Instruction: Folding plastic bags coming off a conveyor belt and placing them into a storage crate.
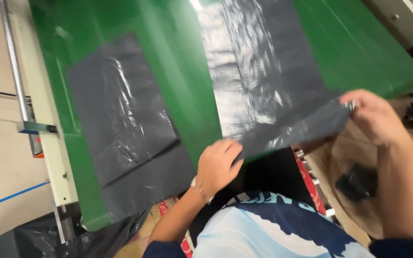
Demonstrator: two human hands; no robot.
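Observation:
Two dark grey plastic bags lie on a green table [187,86]. My left hand [218,165] pinches the near left corner of the right-hand plastic bag [259,71] at the table's front edge. My right hand [371,117] grips that bag's near right corner and lifts it off the table, so the near end hangs between both hands. The left-hand plastic bag [125,119] lies flat and untouched, its near end reaching the front edge.
A cream machine frame with a metal rail [17,76] runs along the table's left side. Black plastic [96,236] hangs below the front left corner. Cardboard with black scraps [359,181] sits at the lower right.

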